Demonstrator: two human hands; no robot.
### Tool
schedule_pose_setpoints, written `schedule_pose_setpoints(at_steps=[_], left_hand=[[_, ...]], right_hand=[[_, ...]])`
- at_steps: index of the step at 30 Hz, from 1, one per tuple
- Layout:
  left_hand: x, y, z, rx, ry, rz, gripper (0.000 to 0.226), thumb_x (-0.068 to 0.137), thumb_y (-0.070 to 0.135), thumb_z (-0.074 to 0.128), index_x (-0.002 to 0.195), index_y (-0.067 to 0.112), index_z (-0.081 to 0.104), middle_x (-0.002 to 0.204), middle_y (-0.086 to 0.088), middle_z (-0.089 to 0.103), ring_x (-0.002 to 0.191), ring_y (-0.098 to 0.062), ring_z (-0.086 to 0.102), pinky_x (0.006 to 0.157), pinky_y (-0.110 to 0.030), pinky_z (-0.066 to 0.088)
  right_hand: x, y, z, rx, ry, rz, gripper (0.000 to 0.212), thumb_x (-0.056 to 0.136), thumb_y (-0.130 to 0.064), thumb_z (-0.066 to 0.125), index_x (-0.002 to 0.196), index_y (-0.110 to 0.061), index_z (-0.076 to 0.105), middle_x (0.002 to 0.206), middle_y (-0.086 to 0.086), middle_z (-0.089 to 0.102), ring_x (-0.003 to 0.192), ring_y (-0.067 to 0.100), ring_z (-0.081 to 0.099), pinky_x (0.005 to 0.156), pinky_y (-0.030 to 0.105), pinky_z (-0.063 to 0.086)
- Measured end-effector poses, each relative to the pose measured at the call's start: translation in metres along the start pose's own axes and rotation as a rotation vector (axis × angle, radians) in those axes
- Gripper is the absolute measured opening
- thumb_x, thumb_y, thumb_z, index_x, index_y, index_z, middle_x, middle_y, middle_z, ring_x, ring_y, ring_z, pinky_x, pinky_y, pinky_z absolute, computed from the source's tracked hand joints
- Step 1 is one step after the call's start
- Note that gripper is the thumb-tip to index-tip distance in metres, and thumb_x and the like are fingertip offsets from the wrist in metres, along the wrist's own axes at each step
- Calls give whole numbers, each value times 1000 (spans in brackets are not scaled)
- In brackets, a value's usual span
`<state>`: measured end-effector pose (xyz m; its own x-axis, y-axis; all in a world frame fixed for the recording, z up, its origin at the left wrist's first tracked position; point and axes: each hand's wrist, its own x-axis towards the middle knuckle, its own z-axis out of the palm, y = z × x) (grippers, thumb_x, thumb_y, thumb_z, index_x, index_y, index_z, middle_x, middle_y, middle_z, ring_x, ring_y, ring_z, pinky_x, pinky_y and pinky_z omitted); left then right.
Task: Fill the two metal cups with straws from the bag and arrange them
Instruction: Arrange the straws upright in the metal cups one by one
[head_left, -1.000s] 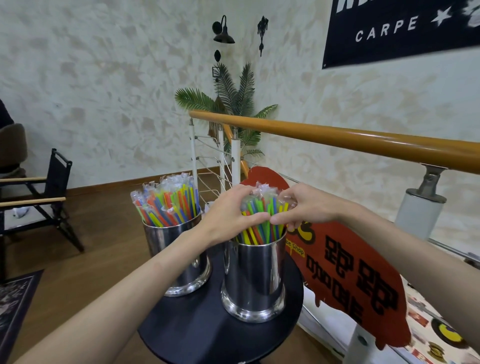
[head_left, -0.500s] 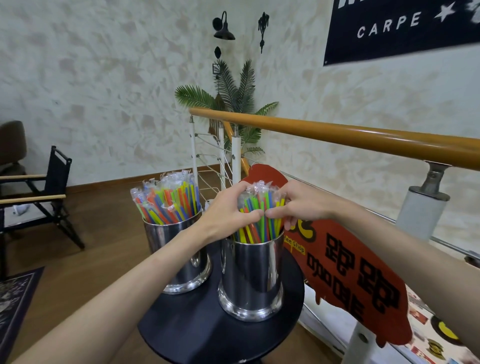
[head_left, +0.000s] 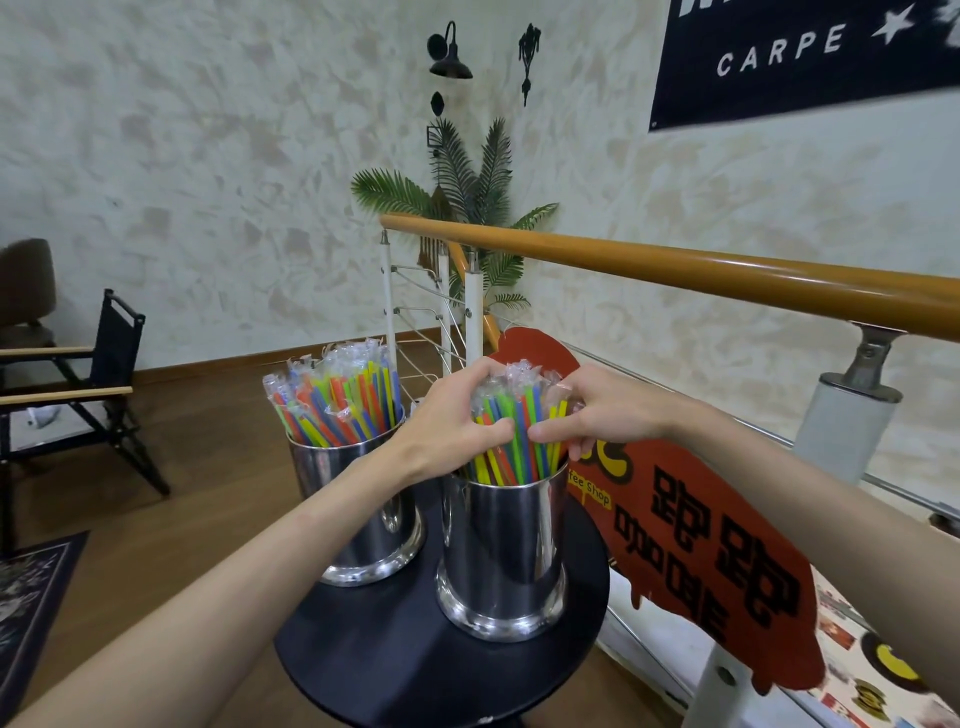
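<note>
Two shiny metal cups stand on a small round black table (head_left: 395, 660). The left cup (head_left: 363, 519) is packed with wrapped colourful straws (head_left: 337, 400) that fan out above its rim. The right cup (head_left: 506, 545) holds a tighter bundle of straws (head_left: 514, 415). My left hand (head_left: 452, 421) grips this bundle from the left, fingers curled round it. From the right, my right hand (head_left: 602, 410) wraps round the same bundle, thumb tip near my left thumb. No bag is in view.
A wooden handrail (head_left: 675, 270) on white posts runs behind the table. A red sign (head_left: 701, 551) leans against the railing right of the cups. A black folding chair (head_left: 78, 384) stands at the left, a rug (head_left: 31, 587) below it, a palm plant (head_left: 467, 197) in the corner.
Both hands stay wrapped round the straws in the right cup; they have slid slightly lower and squeezed the bundle tighter. The cups have not moved.
</note>
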<state>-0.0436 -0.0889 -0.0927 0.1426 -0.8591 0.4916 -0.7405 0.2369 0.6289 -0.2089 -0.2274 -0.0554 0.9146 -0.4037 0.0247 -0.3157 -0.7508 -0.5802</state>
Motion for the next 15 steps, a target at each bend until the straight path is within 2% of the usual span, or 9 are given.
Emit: schedule_pose_setpoints(at_steps=[3, 6, 9, 12, 15], left_hand=[[0, -1, -3, 42, 5, 6, 47, 86, 12, 70, 129, 21, 51, 121, 6, 63, 101, -22, 66, 82, -27, 53], [2, 4, -12, 54, 31, 55, 57, 83, 6, 69, 134, 23, 50, 125, 11, 59, 113, 1, 57, 91, -16, 47], [6, 8, -20, 26, 42, 86, 65, 81, 1, 69, 138, 22, 47, 118, 13, 62, 111, 4, 58, 93, -19, 49], [6, 9, -24, 38, 38, 120, 66, 81, -2, 70, 138, 22, 48, 116, 13, 62, 110, 7, 56, 96, -18, 47], [6, 9, -28, 130, 76, 168, 63, 82, 3, 75, 136, 27, 51, 121, 13, 59, 114, 8, 53, 100, -22, 46]], right_hand=[[-2, 0, -2, -14, 8, -17, 25, 93, -32, 73, 105, -11, 74, 86, 0, 77, 67, 12, 71, 65, 25, 57], [-4, -6, -6, 16, 66, -65, 26, 91, -27, 76, 108, -8, 72, 89, 4, 77, 66, 14, 70, 66, 29, 59], [-3, -12, -10, 50, 184, -105, 32, 85, -25, 82, 106, -6, 67, 88, 9, 74, 65, 13, 69, 59, 27, 56], [1, -18, -9, 8, 294, -130, 32, 78, -31, 88, 95, -11, 70, 78, 1, 70, 62, 8, 64, 57, 30, 53], [5, -20, -4, -18, 354, -120, 32, 73, -35, 90, 91, -17, 71, 80, 1, 70, 61, 15, 68, 57, 36, 55]])
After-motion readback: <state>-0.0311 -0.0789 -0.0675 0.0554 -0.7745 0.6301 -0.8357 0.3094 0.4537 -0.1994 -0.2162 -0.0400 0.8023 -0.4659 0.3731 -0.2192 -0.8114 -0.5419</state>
